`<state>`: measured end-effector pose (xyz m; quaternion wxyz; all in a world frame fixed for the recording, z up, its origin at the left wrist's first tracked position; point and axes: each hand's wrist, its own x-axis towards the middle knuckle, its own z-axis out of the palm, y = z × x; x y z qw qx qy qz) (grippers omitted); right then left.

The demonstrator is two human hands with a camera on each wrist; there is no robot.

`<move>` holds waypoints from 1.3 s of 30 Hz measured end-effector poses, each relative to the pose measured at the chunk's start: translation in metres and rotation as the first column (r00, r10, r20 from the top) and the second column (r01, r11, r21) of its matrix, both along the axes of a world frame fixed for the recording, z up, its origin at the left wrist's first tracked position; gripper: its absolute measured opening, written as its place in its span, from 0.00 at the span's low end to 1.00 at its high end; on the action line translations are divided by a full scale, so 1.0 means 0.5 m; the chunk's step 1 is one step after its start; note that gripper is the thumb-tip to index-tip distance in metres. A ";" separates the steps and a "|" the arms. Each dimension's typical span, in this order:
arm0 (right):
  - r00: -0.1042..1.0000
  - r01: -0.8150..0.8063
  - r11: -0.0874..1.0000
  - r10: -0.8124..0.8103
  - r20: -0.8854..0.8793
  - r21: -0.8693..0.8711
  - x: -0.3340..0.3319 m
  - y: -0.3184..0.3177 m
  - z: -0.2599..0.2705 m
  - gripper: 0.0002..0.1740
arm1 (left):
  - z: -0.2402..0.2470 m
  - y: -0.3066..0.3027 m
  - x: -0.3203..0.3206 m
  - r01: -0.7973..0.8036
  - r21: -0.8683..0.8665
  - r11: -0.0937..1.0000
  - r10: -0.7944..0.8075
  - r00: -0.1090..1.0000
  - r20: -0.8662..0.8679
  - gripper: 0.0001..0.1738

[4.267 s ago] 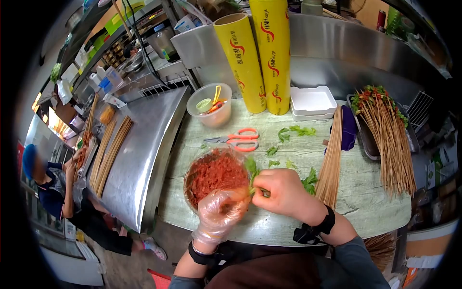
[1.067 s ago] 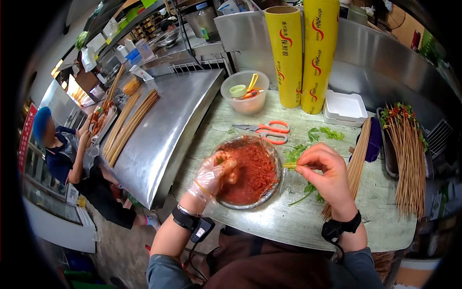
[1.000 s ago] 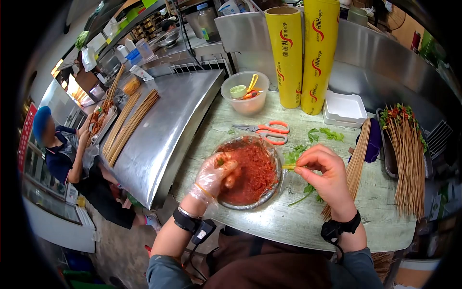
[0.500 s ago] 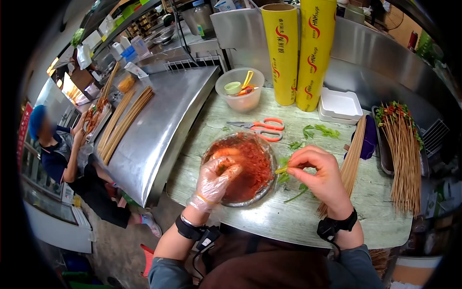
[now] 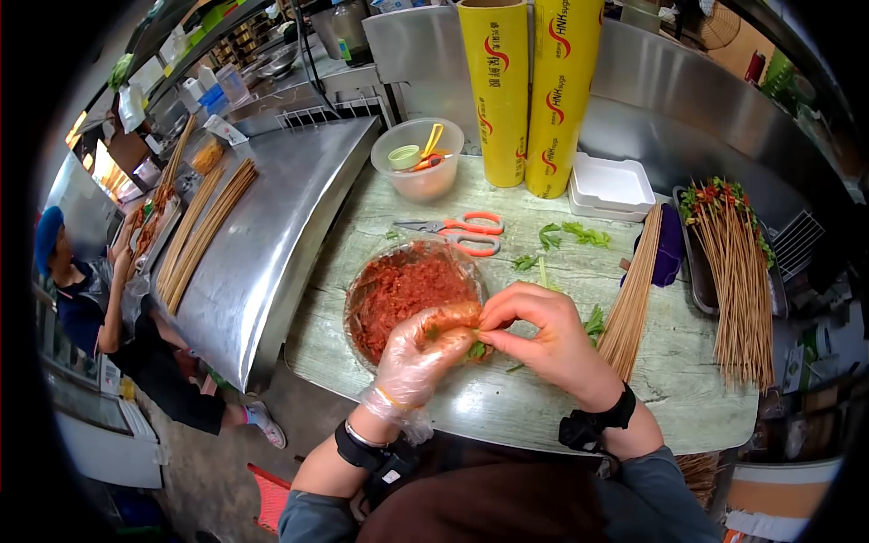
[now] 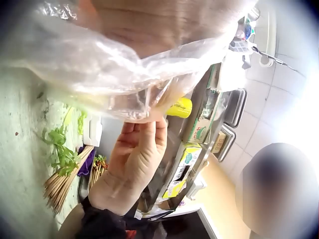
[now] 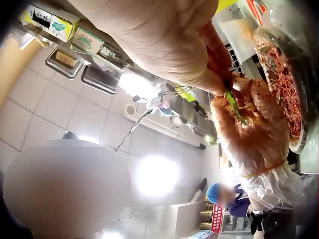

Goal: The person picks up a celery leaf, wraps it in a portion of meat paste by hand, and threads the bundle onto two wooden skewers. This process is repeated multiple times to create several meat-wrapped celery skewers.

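Note:
My left hand [image 5: 412, 357], in a clear plastic glove smeared red, curls its fingers round a slice of red marinated meat, mostly hidden by the fingers. My bare right hand [image 5: 548, 344] pinches a celery sprig [image 7: 233, 103] between thumb and fingertips, right at the left fingers. Some of its leaf shows below the fingertips in the head view. Both hands are over the near right rim of a film-lined bowl [image 5: 351, 326] of minced-looking red meat [image 5: 403, 290]. Loose celery leaves [image 5: 579, 233] lie on the board to the right.
Orange-handled scissors [image 5: 471, 233] lie behind the bowl. A clear tub [image 5: 421, 185], yellow film rolls [image 5: 496, 90] and a white box [image 5: 611, 185] stand at the back. Bare skewers [image 5: 634, 299] and a tray of loaded skewers [image 5: 738, 271] lie right. Another person [image 5: 100, 308] works at left.
The right hand has carried the celery sprig left from beside the bowl to the left hand. The left hand has come off the meat toward the bowl's near right rim. The head view has shifted.

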<state>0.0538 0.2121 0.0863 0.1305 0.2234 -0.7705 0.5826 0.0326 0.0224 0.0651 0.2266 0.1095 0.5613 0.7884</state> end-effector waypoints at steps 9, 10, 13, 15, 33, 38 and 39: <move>0.996 0.093 0.996 -0.093 0.014 0.006 0.001 0.001 0.007 0.07 | -0.058 -0.012 -0.015 -0.193 -0.149 0.970 0.170 0.973 -0.158 0.11; 0.986 0.158 0.987 -0.158 0.042 0.014 0.008 0.023 0.016 0.07 | -0.064 -0.014 -0.017 -0.197 -0.128 0.972 0.181 0.975 -0.125 0.11; 0.916 0.390 0.921 -0.388 0.099 -0.009 0.000 0.088 0.018 0.06 | -0.074 -0.012 -0.018 -0.226 -0.078 0.971 0.218 0.971 -0.097 0.11; 0.763 0.627 0.774 -0.633 0.130 0.087 -0.006 0.165 -0.009 0.06 | -0.100 -0.023 -0.028 -0.248 -0.093 0.964 0.231 0.959 -0.163 0.11; 0.319 0.747 0.621 -0.648 0.691 0.237 0.057 0.414 -0.158 0.09 | -0.099 -0.026 -0.040 -0.229 0.059 0.972 0.234 0.965 -0.116 0.11; 0.329 0.726 0.632 -0.664 0.671 0.269 0.065 0.417 -0.151 0.08 | -0.102 -0.024 -0.042 -0.230 0.072 0.971 0.238 0.962 -0.135 0.11; 0.353 0.714 0.638 -0.684 0.639 0.288 0.068 0.419 -0.148 0.08 | -0.102 -0.025 -0.042 -0.231 0.086 0.969 0.240 0.965 -0.106 0.11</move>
